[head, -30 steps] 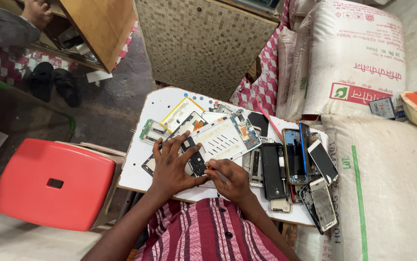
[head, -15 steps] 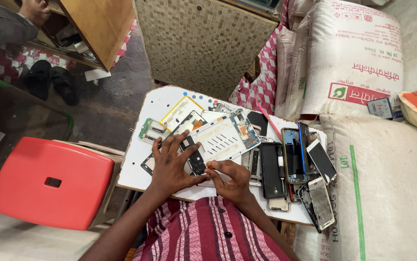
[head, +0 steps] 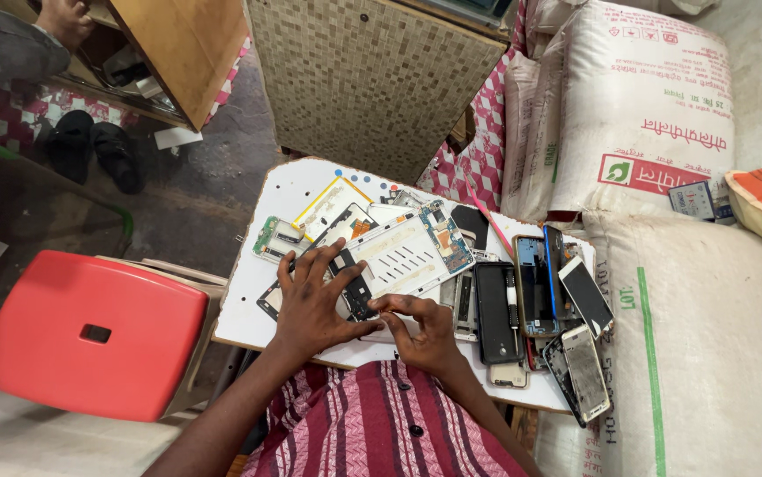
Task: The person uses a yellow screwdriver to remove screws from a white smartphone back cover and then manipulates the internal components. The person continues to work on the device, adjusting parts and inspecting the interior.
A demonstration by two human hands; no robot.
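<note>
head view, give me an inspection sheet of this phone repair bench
surface: white board used as a table, edges chipped
job's things: opened white phone frame with a dark part at its near end
clutter: phones and screens piled to the right, circuit boards at the left
grippers: left hand spread flat on the parts; right hand pinching at the frame's near edge, what it pinches too small to tell
cables: nothing seen
surroundings: red stool, white sacks, tiled cabinet, another person's arm at top left
</note>
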